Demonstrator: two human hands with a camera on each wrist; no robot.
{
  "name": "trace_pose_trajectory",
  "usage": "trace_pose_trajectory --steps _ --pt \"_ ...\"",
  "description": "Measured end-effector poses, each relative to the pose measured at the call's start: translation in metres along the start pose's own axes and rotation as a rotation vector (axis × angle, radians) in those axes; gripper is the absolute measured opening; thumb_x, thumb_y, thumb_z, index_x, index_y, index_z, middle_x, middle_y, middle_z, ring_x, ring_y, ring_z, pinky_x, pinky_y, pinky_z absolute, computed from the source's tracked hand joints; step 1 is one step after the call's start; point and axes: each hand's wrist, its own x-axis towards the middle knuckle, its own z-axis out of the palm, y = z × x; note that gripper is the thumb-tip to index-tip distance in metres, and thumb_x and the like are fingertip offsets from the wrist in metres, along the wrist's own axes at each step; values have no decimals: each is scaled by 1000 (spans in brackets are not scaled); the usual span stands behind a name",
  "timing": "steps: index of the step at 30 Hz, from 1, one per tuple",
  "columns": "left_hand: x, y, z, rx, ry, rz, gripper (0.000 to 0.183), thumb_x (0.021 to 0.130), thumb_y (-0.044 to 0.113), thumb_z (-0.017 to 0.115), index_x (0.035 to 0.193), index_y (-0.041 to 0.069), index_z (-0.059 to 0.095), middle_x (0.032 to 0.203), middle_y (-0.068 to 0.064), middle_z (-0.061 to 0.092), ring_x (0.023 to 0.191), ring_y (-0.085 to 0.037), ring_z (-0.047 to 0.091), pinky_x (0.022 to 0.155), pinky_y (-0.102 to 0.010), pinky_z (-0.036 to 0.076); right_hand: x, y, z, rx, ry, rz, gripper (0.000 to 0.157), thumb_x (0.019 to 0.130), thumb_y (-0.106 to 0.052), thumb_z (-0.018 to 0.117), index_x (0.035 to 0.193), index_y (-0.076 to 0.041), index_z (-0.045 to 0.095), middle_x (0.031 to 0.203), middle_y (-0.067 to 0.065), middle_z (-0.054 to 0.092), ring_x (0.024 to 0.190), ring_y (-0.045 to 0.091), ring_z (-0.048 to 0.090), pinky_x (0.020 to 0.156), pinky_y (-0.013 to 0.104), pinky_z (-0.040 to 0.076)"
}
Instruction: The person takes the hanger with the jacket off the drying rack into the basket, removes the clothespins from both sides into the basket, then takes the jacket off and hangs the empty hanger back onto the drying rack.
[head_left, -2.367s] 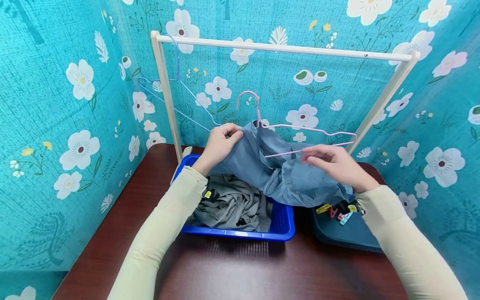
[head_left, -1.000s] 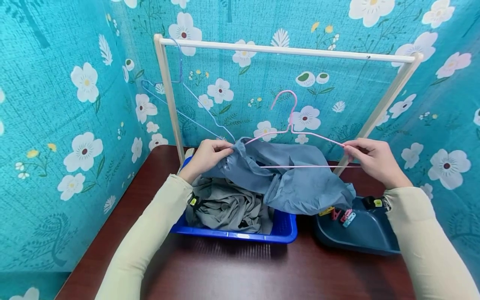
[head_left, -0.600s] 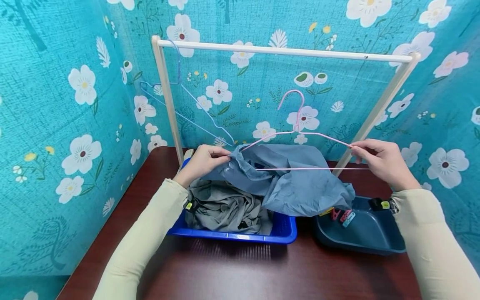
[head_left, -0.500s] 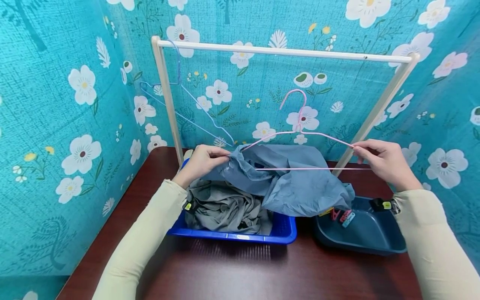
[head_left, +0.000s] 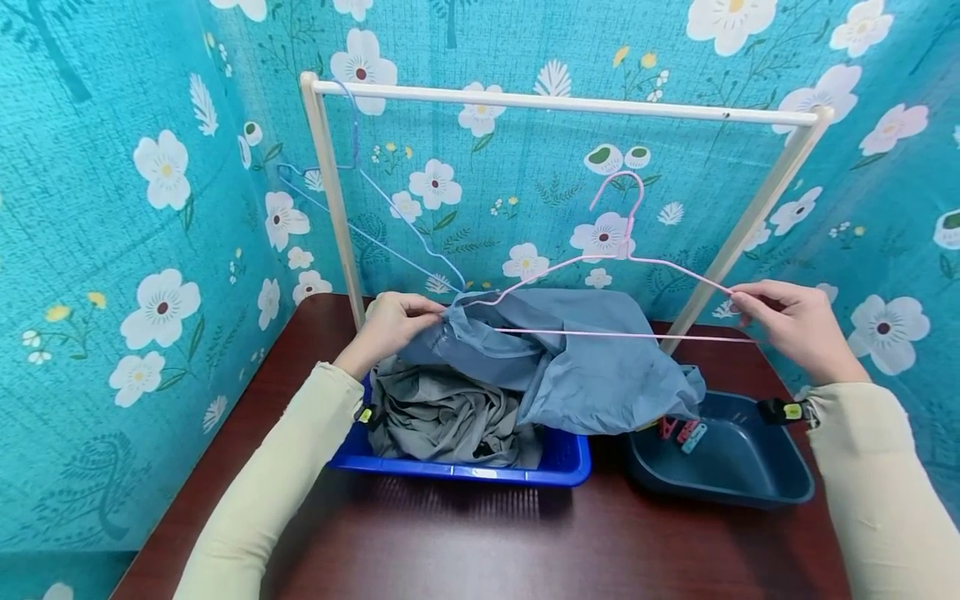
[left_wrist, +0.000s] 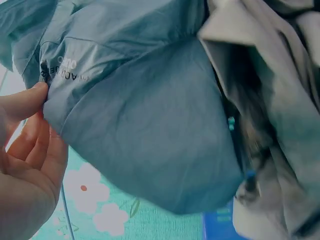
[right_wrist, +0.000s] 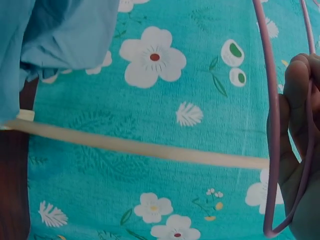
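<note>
The shirt [head_left: 570,358], blue-grey, lies bunched over the right half of the blue basket [head_left: 558,467], spilling toward the dark tub [head_left: 780,487] beside it. The left hand [head_left: 390,321] pinches the shirt's edge near a printed label, lifting it at the basket's back left corner. The right hand [head_left: 798,321] pinches the right tip of the pink hanger [head_left: 622,279], fingers curled round the wire. The hanger is held level above the shirt; its left tip sits at the gathered cloth by the left hand, though whether it is inside the opening I cannot tell.

The step in hand looks like threading the hanger into the shirt. The next move likely calls for sliding the hanger leftward into the held opening while the left hand keeps the cloth spread, then seating the right shoulder.

The rack [head_left: 562,102] stands just behind, its rail above the hanger's hook; the right post slants down close behind the right hand, so that tip has little room to swing back. A blue hanger [head_left: 390,208] hangs at the rail's left end, the rest of the rail free. Grey cloth [head_left: 450,412] fills the basket under the shirt and could snag. Pegs [head_left: 678,431] lie in the tub at the shirt's lower edge. The table [head_left: 480,542] in front is bare wood.
</note>
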Motion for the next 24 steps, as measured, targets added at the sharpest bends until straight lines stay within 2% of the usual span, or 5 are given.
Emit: trace_pose_trajectory --steps 8,12,15,18,24 --pt "-7 -13 -10 107 -144 -9 14 89 9 67 99 10 75 97 -4 71 82 -14 65 66 -31 50 -3 6 -17 62 97 32 26 94 -21 61 112 -4 67 79 -13 63 70 3 55 48 21 37" --pt "-8 -21 -10 191 -305 76 17 88 6 66 72 10 67 66 3 58 58 -10 50 57 -27 40 -1 6 -18 79 127 43 26 93 -21 61 112 -5 67 79 -15 63 70 3 55 45 23 34" --pt "-7 -24 -2 233 -448 132 38 88 6 66 58 14 44 55 5 34 49 -10 31 54 -26 31 2 5 -16 89 155 35 26 93 -21 61 112 -4 68 78 -13 63 68 4 54 45 22 35" --pt "-6 -23 12 246 -584 135 47 88 2 65 57 17 33 55 7 26 49 -8 26 54 -24 29 6 1 -13 104 199 31 27 93 -22 62 112 -4 68 76 -9 63 66 4 54 46 20 36" --pt "-6 -13 41 275 -793 33 50 75 -23 48 60 17 22 57 5 18 51 -10 18 53 -24 24 12 -8 -4 94 243 62 28 93 -27 61 110 -6 69 70 -10 61 63 5 53 44 21 34"
